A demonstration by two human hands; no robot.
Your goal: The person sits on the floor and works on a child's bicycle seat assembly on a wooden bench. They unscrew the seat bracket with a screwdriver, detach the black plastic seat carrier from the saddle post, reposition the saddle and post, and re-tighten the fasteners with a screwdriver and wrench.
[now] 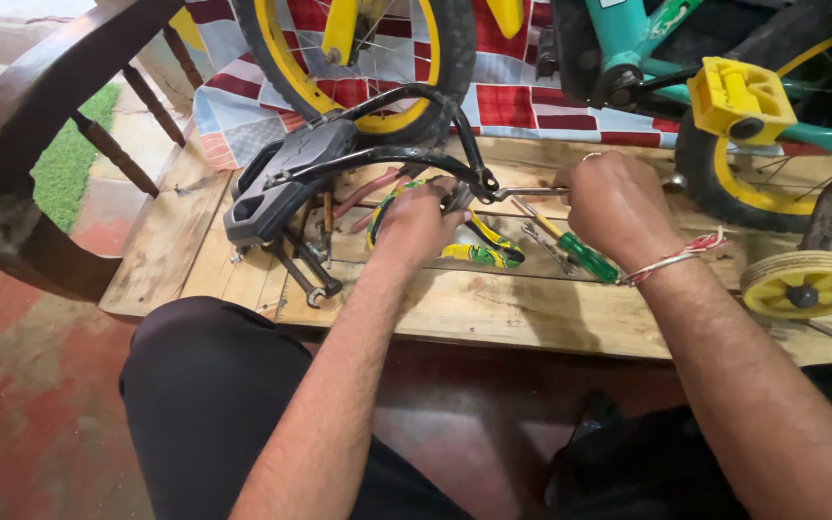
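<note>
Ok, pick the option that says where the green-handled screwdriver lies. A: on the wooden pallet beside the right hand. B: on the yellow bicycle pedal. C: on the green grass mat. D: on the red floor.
A: the green-handled screwdriver lies flat on the wooden pallet, just below the right hand.

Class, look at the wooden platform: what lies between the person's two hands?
In the head view, between the left hand and right hand runs a thin metal tool shaft; below it lie a green-handled screwdriver and a small spanner.

black bent bracket | over wooden pallet | spanner, seemingly on its bolt
</note>
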